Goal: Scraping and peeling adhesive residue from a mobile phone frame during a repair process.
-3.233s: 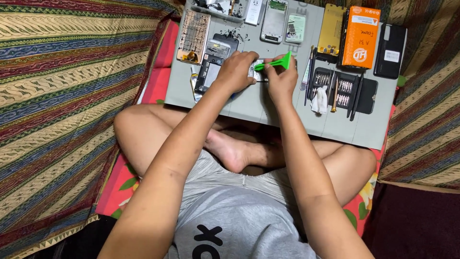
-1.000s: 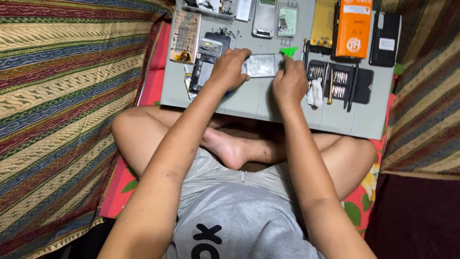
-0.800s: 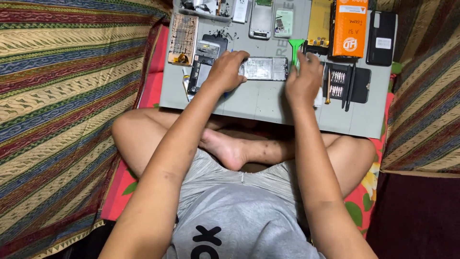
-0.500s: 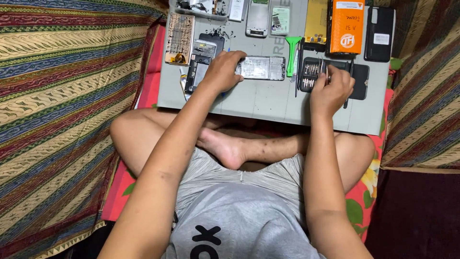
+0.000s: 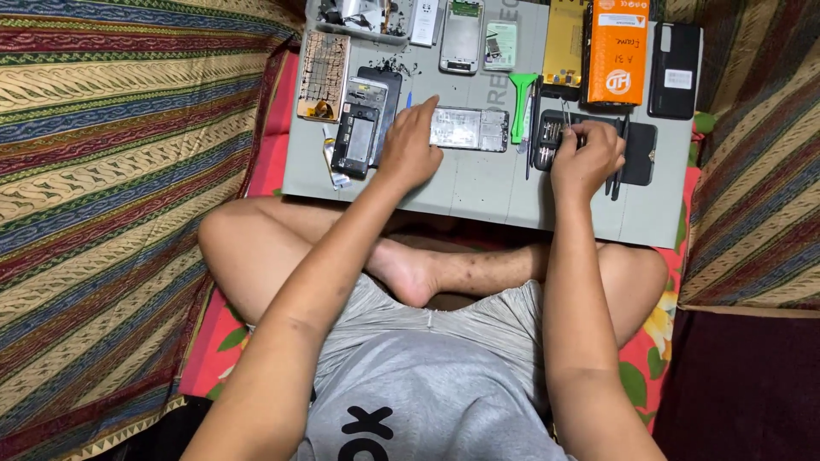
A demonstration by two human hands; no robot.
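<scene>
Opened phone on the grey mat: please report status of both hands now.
Left hand resting on opened phone. Right hand at black tool case. Green pry tool lying between, untouched.

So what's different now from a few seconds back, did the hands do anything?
The right hand let go of the green pry tool, which now lies on the grey mat, and moved right to the black bit case, fingers on it. The left hand stayed pressed on the opened phone. The other parts kept their places.
</scene>
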